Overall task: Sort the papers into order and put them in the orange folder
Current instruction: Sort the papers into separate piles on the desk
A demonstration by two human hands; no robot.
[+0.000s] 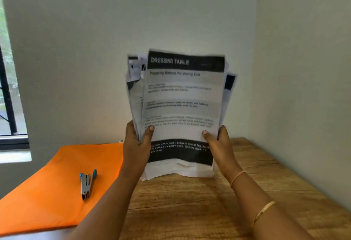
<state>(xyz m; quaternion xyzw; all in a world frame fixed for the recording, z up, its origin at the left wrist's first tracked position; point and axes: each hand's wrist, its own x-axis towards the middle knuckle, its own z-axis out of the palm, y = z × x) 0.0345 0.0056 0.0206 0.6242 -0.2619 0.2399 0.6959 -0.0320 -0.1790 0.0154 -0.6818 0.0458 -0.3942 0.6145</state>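
Observation:
An uneven stack of printed papers [182,97] stands upright, its bottom edge at the wooden table [209,201]. The front sheet is headed "DRESSING TABLE" in a black band. My left hand [137,144] grips the stack's lower left edge, thumb on the front sheet. My right hand [218,144] grips the lower right edge the same way. Sheets behind the front one stick out crookedly at the top left and right. The orange folder [47,192] lies flat and closed on the table to the left.
A metal stapler with blue tips [87,183] lies on the orange folder. White walls meet in a corner behind and to the right of the table. A window is at the far left.

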